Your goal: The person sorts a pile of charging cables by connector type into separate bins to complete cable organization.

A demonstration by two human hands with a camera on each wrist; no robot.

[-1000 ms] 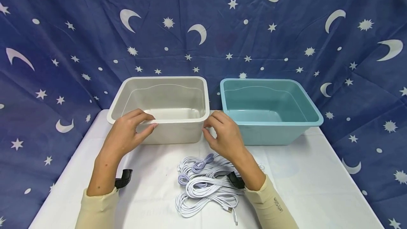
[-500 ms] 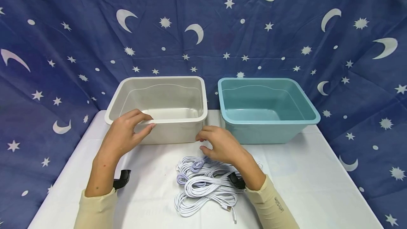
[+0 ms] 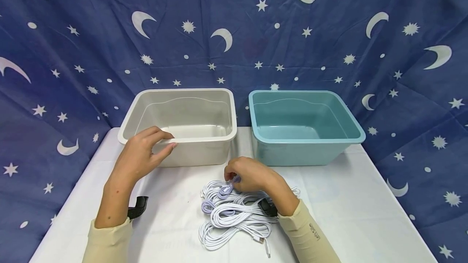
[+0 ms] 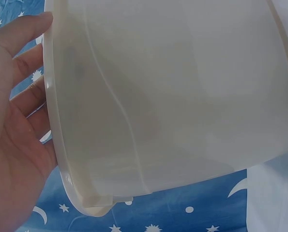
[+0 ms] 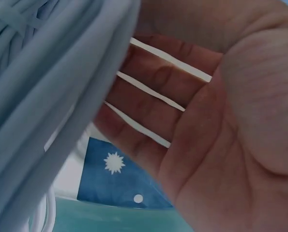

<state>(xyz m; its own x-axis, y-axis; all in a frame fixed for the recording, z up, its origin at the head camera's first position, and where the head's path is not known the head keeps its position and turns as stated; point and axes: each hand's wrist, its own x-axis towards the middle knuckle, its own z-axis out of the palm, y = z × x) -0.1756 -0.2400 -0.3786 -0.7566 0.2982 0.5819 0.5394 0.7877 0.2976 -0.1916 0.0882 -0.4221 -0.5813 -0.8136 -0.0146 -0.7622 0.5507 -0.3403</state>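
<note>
My left hand (image 3: pixel 140 155) holds the front rim of a white plastic bin (image 3: pixel 204 149), fingers over the inside and thumb outside. In the left wrist view the thumb tip presses the rim (image 4: pixel 49 63). On the white cloth lies a pile of coiled white charging cables (image 3: pixel 239 218), with USB plugs (image 3: pixel 260 239) at the front and lavender cord wound around parts of it. At the pile's back edge my right hand (image 3: pixel 248 173) pinches the lavender cord (image 3: pixel 237 179) with curled fingers. In the right wrist view, thick cable strands (image 5: pixel 52 96) hide the fingertips.
A teal plastic bin (image 3: pixel 307 147) stands right of the white bin with a narrow gap between them. Behind both hangs a blue curtain (image 3: pixel 248 31) with moons and stars. The table (image 3: pixel 351 210) has a white cloth.
My right hand has come down from beside the white bin's right corner to the back of the cable pile, and its fingers have closed on the lavender cord. The left hand stays on the rim.
</note>
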